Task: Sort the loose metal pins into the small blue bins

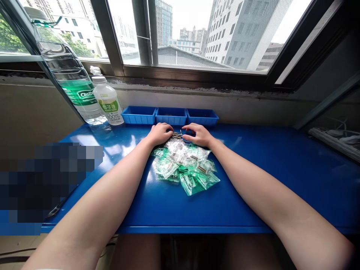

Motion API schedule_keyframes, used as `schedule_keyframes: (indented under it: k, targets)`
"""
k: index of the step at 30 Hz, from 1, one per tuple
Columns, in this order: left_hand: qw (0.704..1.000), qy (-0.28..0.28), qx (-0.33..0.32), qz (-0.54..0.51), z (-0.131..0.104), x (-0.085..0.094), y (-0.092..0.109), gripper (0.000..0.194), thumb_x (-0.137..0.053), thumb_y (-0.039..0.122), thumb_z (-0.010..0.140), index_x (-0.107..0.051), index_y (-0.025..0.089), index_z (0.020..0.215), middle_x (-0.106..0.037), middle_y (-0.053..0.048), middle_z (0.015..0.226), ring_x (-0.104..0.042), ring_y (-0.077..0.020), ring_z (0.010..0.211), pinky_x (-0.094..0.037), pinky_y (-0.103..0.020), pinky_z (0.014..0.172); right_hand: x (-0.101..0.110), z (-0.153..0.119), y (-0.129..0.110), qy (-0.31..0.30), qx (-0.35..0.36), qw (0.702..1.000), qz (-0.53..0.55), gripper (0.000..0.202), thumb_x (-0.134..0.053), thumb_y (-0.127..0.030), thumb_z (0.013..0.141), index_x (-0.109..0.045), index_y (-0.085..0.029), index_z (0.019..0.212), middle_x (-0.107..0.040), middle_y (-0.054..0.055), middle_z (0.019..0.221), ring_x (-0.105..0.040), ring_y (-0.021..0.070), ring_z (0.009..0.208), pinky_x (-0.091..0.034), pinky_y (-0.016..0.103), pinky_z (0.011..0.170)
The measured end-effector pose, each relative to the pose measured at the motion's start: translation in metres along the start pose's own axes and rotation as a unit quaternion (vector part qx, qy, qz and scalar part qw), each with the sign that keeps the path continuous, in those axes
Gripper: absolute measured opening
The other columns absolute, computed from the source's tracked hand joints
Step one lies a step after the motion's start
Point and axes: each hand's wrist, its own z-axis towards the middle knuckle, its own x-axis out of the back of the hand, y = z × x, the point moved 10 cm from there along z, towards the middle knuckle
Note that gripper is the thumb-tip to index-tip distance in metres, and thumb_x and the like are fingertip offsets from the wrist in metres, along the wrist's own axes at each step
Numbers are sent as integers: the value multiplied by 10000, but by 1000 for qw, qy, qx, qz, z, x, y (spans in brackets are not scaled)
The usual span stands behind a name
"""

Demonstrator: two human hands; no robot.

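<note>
Several small clear and green plastic bags (185,159) lie heaped on the blue table, with small parts inside some of them. Behind the heap is a little pile of thin dark and metallic pieces (177,135). My left hand (161,134) rests at the left side of this pile, its fingers curled over the edge; what is under them is hidden. On the right side, my right hand (197,135) has its thumb and fingers apart, beside a small upright piece. Nothing shows clearly between its fingers.
Three joined blue bins (171,119) stand behind my hands against the wall. A large water bottle (80,90) and a smaller white bottle (108,101) are at the back left. A power strip (337,140) lies far right; a blurred dark area covers the left.
</note>
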Motion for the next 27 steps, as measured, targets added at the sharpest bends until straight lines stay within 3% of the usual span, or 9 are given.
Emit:
schedule_keyframes:
  k: [8,19,27]
  targets:
    - [1000,2,-1,0,0,-1,-1,322,-476,370,870,-750,259,1000,-709,-34,1165,-562,-285,1179,-399,-449,1055,-13,0,-2,-71,11,996,-56,460,-681,-545,819,-755,-242,1157,-655,90,1055,-634,239,970,-483,351,841]
    - [1000,0,2,-2,0,0,-1,322,-475,371,868,-747,258,998,-709,-31,1170,-562,-275,1174,-396,-432,1060,-13,1,3,-32,8,999,-30,235,-686,-356,840,-809,-253,1010,-668,67,981,-651,195,892,-499,314,798]
    - [1000,-1,4,-5,-1,0,-1,324,-468,377,871,-742,261,997,-707,-31,1174,-553,-275,1187,-388,-434,1065,-6,0,1,-8,3,1000,7,160,-703,-269,779,-816,-203,870,-688,54,833,-614,146,684,-488,281,671]
